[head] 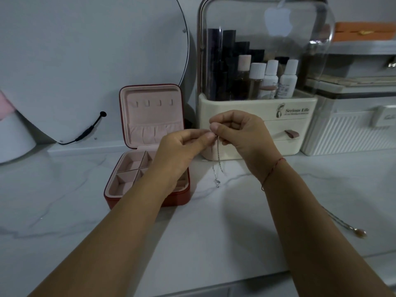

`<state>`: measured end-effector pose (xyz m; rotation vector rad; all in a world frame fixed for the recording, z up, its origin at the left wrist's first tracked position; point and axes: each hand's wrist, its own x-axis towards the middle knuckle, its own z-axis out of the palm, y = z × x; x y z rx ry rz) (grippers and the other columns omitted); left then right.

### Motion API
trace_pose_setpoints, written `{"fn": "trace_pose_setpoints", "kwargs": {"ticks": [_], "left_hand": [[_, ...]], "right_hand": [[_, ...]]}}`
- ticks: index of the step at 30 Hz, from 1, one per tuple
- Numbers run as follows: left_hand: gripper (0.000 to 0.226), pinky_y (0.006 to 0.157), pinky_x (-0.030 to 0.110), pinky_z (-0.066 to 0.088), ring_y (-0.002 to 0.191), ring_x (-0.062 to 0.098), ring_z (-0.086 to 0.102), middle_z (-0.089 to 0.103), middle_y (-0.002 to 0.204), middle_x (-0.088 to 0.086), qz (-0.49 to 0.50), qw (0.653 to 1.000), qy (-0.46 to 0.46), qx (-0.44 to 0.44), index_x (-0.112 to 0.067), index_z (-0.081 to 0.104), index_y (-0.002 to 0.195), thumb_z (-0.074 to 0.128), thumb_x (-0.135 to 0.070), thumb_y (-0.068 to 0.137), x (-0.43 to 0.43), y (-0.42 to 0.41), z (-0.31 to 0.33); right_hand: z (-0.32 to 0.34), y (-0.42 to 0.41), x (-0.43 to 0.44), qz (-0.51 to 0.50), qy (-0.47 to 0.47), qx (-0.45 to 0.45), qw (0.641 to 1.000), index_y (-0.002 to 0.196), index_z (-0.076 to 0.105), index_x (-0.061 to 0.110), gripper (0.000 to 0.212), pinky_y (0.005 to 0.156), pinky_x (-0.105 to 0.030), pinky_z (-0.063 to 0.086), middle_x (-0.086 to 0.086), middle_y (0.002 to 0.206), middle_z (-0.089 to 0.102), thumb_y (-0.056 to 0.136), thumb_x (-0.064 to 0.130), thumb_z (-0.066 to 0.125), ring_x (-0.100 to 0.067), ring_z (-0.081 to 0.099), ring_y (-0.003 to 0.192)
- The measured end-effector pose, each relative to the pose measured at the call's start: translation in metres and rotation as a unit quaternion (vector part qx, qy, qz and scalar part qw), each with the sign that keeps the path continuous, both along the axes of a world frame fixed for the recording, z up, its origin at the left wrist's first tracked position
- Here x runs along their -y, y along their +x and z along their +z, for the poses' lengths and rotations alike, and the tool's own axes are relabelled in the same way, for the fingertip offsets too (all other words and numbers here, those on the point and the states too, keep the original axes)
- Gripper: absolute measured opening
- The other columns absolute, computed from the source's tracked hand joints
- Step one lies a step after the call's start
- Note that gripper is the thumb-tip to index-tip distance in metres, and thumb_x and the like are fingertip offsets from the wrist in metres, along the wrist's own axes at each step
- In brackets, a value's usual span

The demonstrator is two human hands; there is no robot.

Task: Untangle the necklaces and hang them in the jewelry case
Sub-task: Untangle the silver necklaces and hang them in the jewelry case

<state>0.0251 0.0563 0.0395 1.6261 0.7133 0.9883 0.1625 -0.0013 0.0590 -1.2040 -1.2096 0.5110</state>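
Both hands are up in front of the person, above the white marble-patterned surface [214, 236]. The left hand [182, 144] and right hand [242, 133] meet fingertip to fingertip. Each pinches the top of a thin silver chain necklace [218, 153] between thumb and forefinger, with the other fingers curled in. The chain hangs down from the pinch in a couple of strands. Its small silver pendant [217, 184] is at the bottom, at or just above the surface; contact can't be judged. A red string bracelet [272, 172] sits on the right wrist.

A second thin chain necklace with a round brownish pendant [351, 227] lies flat on the surface, well to the right, beside the right forearm.

The red square jewelry case with pink lining [150, 123] stands open to the left of the hands, its lid upright. There is a row of four small hooks [153, 103] near the top of the lid, a gathered pocket below them, and divided compartments in the base. The left forearm covers part of the base.

Behind the hands is a cream cosmetic organizer with a clear domed cover [257, 106] holding bottles and dark tubes. A white ribbed box [347, 133] stands to its right. A round mirror [85, 61] leans against the wall at left, with a black cable [90, 129] at its lower edge.
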Motion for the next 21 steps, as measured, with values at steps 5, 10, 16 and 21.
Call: {"fn": "trace_pose_setpoints", "kwargs": {"ticks": [5,10,16,21], "left_hand": [[0.017,0.066,0.013,0.047,0.076,0.003,0.068,0.075,0.082,-0.003,0.003,0.999,-0.022,0.023,-0.016,0.073,0.095,0.073,-0.021,0.079,-0.003,0.001,-0.004],[0.012,0.069,0.015,0.049,0.075,0.003,0.065,0.074,0.079,-0.003,0.012,0.998,-0.034,0.045,-0.017,0.072,0.092,0.072,-0.015,0.080,-0.005,0.002,-0.003],[0.010,0.080,0.019,0.052,0.083,0.008,0.070,0.075,0.083,-0.003,0.059,0.998,0.026,0.006,-0.023,0.072,0.090,0.071,-0.014,0.084,-0.010,-0.001,-0.006],[0.006,0.081,0.022,0.052,0.079,0.007,0.068,0.074,0.080,-0.007,0.086,0.993,0.072,-0.034,-0.026,0.073,0.085,0.071,-0.021,0.084,-0.012,-0.001,-0.008]], "right_hand": [[-0.002,-0.002,-0.002,-0.002,-0.014,0.000,1.000,0.085,0.069,0.013,0.006,0.055,-0.012,0.045,0.006,0.064,0.066,0.082,0.008,0.071,0.000,0.056,0.056],[-0.004,0.000,-0.004,-0.013,-0.025,0.005,1.000,0.083,0.069,0.016,0.005,0.056,-0.013,0.046,0.010,0.063,0.066,0.084,0.011,0.071,0.002,0.056,0.056],[-0.004,0.001,-0.003,-0.022,-0.002,0.008,1.000,0.085,0.068,0.013,0.017,0.067,-0.010,0.048,0.001,0.078,0.068,0.083,-0.003,0.067,0.004,0.061,0.066],[-0.005,0.003,-0.005,-0.058,0.015,0.007,0.998,0.085,0.069,0.013,0.016,0.072,-0.011,0.051,0.001,0.081,0.069,0.083,-0.003,0.068,0.003,0.063,0.070]]}}
